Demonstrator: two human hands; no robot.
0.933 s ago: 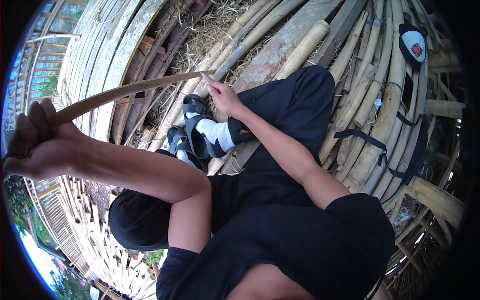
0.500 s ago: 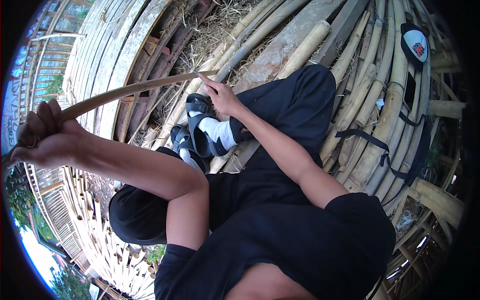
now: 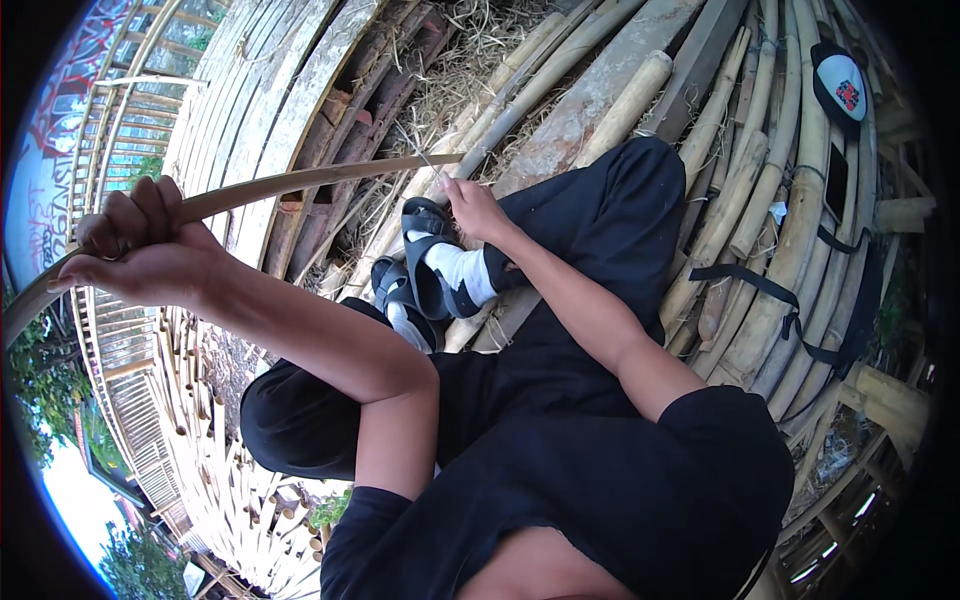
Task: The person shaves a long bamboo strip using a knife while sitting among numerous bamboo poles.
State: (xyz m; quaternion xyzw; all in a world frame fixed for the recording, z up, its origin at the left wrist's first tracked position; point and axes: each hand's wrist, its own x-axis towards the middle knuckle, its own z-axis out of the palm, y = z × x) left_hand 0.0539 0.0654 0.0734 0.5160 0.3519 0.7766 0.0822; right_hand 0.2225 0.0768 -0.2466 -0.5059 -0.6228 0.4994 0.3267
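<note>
Bamboo strip (image 3: 300,182) gripped in left hand (image 3: 140,250) fist; right hand (image 3: 478,208) pinches far end above sandals (image 3: 425,275).

The ground is a bed of thick bamboo poles (image 3: 770,190) lying side by side, weathered and pale, with dry straw (image 3: 470,60) scattered between them near the top. A broad grey plank (image 3: 600,90) crosses the poles. At the left, slatted bamboo fencing (image 3: 130,150) curves away, with green trees (image 3: 45,400) and bright sky (image 3: 70,500) behind it. Daylight is strong, outdoors.
</note>
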